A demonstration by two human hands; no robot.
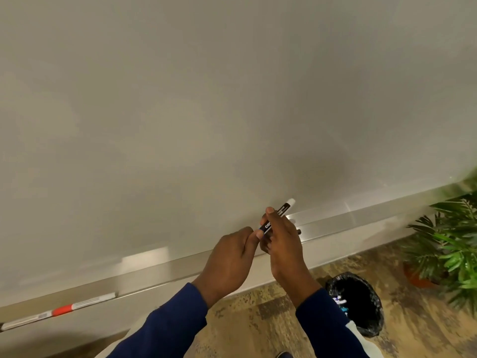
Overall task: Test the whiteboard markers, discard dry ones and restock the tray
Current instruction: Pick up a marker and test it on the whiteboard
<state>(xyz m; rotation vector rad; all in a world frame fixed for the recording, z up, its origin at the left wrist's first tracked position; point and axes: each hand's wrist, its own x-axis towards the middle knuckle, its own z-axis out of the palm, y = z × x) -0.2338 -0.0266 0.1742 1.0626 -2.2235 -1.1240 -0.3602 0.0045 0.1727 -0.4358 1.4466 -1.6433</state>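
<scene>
Right hand (284, 244) grips marker (285, 206), left hand (227, 259) pinches its lower end; likely uncapping; next: straight pull, test stroke

Dark blue sleeves (165, 326) rise from below, wrists bare, hands close together. The right hand (284, 244) curls its fingers round a marker (283, 208), forefinger stretched along the barrel. The left hand (228, 262), just beside it, pinches the marker's lower end between thumb and fingertips
</scene>
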